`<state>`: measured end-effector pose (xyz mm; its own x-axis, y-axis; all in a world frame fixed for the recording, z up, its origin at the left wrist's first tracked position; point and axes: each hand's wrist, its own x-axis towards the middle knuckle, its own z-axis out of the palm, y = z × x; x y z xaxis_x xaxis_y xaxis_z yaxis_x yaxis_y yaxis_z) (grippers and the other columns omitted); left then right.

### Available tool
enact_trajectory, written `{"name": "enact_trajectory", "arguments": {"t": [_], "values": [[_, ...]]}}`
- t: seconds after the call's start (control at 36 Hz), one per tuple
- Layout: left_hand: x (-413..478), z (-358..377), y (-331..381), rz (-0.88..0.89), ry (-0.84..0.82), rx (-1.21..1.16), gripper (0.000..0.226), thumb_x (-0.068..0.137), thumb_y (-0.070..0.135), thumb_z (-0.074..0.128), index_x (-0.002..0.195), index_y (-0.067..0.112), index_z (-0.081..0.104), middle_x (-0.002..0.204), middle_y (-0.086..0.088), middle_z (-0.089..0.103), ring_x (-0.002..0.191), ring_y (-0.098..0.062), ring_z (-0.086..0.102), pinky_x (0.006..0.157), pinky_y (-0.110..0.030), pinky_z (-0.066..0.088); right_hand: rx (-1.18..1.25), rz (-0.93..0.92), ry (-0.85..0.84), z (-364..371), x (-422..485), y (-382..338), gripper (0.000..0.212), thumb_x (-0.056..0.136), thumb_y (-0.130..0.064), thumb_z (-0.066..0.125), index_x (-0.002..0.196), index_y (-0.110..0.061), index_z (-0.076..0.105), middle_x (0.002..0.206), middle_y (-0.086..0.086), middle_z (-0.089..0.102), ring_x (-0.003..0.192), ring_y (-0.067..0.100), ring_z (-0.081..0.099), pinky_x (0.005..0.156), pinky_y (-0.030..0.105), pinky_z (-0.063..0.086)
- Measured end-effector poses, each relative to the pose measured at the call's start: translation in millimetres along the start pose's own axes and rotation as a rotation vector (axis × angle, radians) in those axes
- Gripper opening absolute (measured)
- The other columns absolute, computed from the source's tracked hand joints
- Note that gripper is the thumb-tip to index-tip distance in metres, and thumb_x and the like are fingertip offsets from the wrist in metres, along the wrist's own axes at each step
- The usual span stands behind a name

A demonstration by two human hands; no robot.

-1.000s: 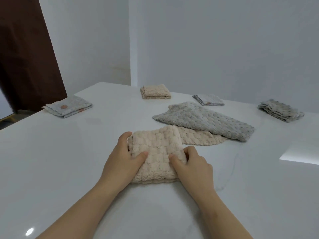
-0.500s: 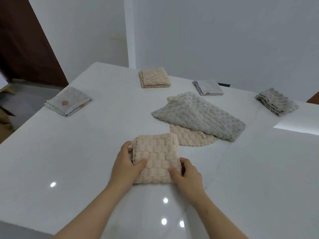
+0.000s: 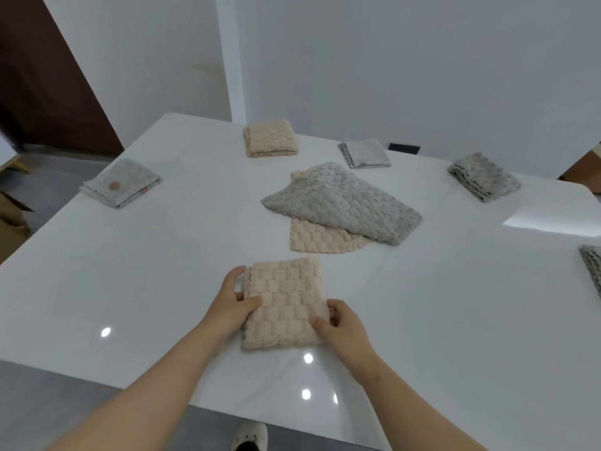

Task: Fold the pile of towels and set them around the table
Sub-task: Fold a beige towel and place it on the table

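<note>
**A:** Head camera: what has changed?

**B:** The folded beige towel [image 3: 284,304] has come back toward the near edge of the table [image 3: 146,281]. A second ago it lay against the pile. Now it sits apart from it. The view has also lifted, so a shoe [image 3: 250,436] shows below the table's edge.

**A:** And the hands?

**B:** Same grip as before. The left hand [image 3: 231,307] pinches the towel's left edge, thumb on top and fingers curled round the side. The right hand [image 3: 344,327] pinches the near right corner the same way.

**A:** What does that mean for the task?

**B:** I'd judge this one is folded and being placed at the near side. The pile still holds the grey towel [image 3: 341,203], which lies over an unfolded beige towel [image 3: 318,237].

**A:** Anything you can't make out?

**B:** I can't tell whether the held towel rests on the table or is slightly lifted, because the fingers beneath it are hidden. The lower beige towel is mostly covered. A folded grey cloth [image 3: 593,271] at the right is cut off by the frame. A small dark object [image 3: 404,148] past the far edge is too small to identify.
</note>
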<state>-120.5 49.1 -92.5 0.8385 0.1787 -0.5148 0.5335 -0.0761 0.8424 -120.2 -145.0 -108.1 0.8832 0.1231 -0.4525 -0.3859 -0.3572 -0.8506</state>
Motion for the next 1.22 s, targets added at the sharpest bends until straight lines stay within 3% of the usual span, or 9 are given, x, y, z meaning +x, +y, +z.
{"name": "enact_trajectory", "arguments": {"t": [0.11, 0.22, 0.42, 0.58, 0.72, 0.83, 0.97, 1.11, 1.22], "values": [[-21, 40, -3, 0.022, 0.025, 0.006, 0.034, 0.094, 0.011, 0.048, 0.118, 0.034, 0.039, 0.097, -0.004, 0.057, 0.078, -0.013, 0.060, 0.052, -0.016, 0.046, 0.029, -0.024, -0.025, -29, -9, 15, 0.022, 0.087, -0.022, 0.060, 0.108, -0.022, 0.054, 0.102, -0.001, 0.064, 0.095, 0.014, 0.062, 0.087, 0.028, 0.051], [-41, 89, -15, 0.048, 0.082, 0.053, 0.021, 0.095, 0.013, 0.047, 0.108, 0.029, 0.049, 0.097, 0.002, 0.054, 0.079, -0.011, 0.056, 0.057, -0.019, 0.042, 0.052, -0.051, -0.055, -73, -24, 37, 0.022, 0.087, -0.021, 0.060, 0.108, -0.020, 0.054, 0.100, 0.000, 0.064, 0.091, 0.013, 0.062, 0.079, 0.021, 0.051], [-78, 182, -31, 0.070, 0.132, 0.073, 0.020, 0.094, 0.013, 0.047, 0.107, 0.028, 0.051, 0.096, 0.017, 0.047, 0.079, -0.007, 0.054, 0.060, -0.019, 0.042, 0.036, -0.054, -0.049, -155, -61, 80, 0.018, 0.088, -0.019, 0.059, 0.105, -0.022, 0.054, 0.097, -0.003, 0.062, 0.085, 0.007, 0.059, 0.071, 0.015, 0.048], [-101, 250, -32, 0.083, 0.105, 0.130, 0.020, 0.093, 0.013, 0.049, 0.108, 0.027, 0.050, 0.119, 0.008, 0.045, 0.100, -0.016, 0.053, 0.073, -0.024, 0.044, 0.055, -0.029, -0.003, -214, -90, 112, 0.018, 0.087, -0.017, 0.058, 0.103, -0.022, 0.054, 0.097, -0.003, 0.062, 0.090, 0.013, 0.060, 0.078, 0.021, 0.049], [-111, 290, -29, 0.053, 0.044, 0.111, 0.021, 0.092, 0.013, 0.050, 0.107, 0.028, 0.050, 0.120, 0.000, 0.049, 0.101, -0.019, 0.054, 0.077, -0.026, 0.046, 0.061, -0.007, 0.049, -250, -106, 130, 0.017, 0.087, -0.017, 0.058, 0.102, -0.023, 0.054, 0.097, -0.004, 0.062, 0.089, 0.009, 0.060, 0.077, 0.021, 0.049], [-115, 314, -30, 0.043, 0.015, 0.110, 0.020, 0.091, 0.013, 0.051, 0.106, 0.027, 0.051, 0.113, -0.001, 0.050, 0.096, -0.017, 0.055, 0.079, -0.026, 0.047, 0.045, 0.004, 0.097, -272, -113, 139, 0.019, 0.087, -0.018, 0.058, 0.105, -0.020, 0.055, 0.096, -0.003, 0.062, 0.086, 0.008, 0.059, 0.068, 0.017, 0.045], [-117, 339, -26, 0.046, -0.035, 0.134, 0.018, 0.091, 0.015, 0.052, 0.105, 0.025, 0.052, 0.095, 0.003, 0.051, 0.074, -0.009, 0.052, 0.060, -0.019, 0.042, 0.060, 0.028, 0.183, -292, -121, 146, 0.013, 0.086, -0.015, 0.056, 0.097, -0.020, 0.055, 0.089, -0.002, 0.060, 0.078, 0.006, 0.056, 0.061, 0.016, 0.041], [-117, 356, -24, 0.056, -0.098, 0.187, 0.011, 0.088, 0.016, 0.054, 0.089, 0.027, 0.053, 0.096, 0.006, 0.052, 0.085, -0.012, 0.051, 0.071, -0.024, 0.042, 0.049, 0.049, 0.255, -305, -126, 150, 0.011, 0.086, -0.012, 0.052, 0.095, -0.017, 0.054, 0.085, -0.002, 0.056, 0.072, 0.007, 0.051, 0.057, 0.017, 0.038], [-117, 365, -23, 0.078, -0.167, 0.253, 0.014, 0.088, 0.015, 0.055, 0.081, 0.027, 0.051, 0.092, 0.005, 0.053, 0.083, -0.013, 0.049, 0.076, -0.025, 0.040, 0.002, 0.058, 0.300, -314, -130, 155, 0.008, 0.087, -0.012, 0.049, 0.094, -0.015, 0.052, 0.081, -0.002, 0.052, 0.068, 0.007, 0.046, 0.056, 0.019, 0.035]]}}
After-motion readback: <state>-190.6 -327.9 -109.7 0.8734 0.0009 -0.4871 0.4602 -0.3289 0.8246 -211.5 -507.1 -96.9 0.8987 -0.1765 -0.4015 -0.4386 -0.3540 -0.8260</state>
